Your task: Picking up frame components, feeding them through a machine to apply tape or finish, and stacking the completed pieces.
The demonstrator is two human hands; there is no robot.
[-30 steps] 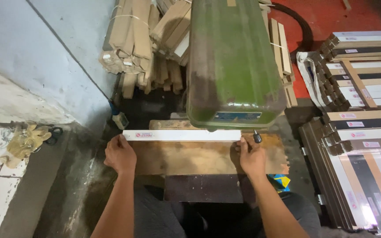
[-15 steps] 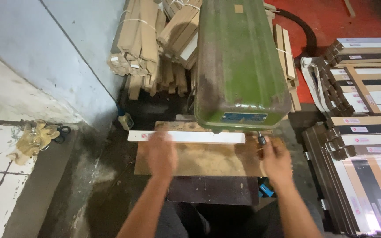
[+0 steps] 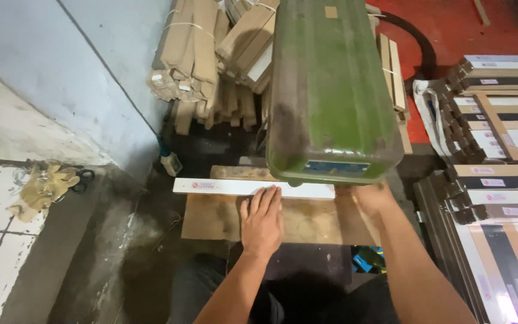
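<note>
- The white strip [image 3: 235, 187] lay flat along the far edge of the wooden counter [image 3: 211, 217], its right end running under the big green machine housing [image 3: 331, 90].
- Left hand [image 3: 262, 221] was pressed palm-down on the counter just in front of the housing, grip spread flat, fingertips [image 3: 266, 193] resting on the strip and not pinching anything.
- Right hand [image 3: 370, 198] sat at the strip's right end, right below the housing's front lip. It was pretty blurred and half tucked under, so I couldn't tell if that grip was spread or closed on the strip.
- Behind the housing, bundles of cardboard-wrapped lengths [image 3: 199, 54] were stacked up and tied with string.
- To the right of the housing, stacks of flat boxed panels [image 3: 499, 180] were piled high.
- Well to the left of the housing, a crumpled pair of work gloves [image 3: 43, 186] sat on the pale floor by the blue-grey wall [image 3: 91, 72].
</note>
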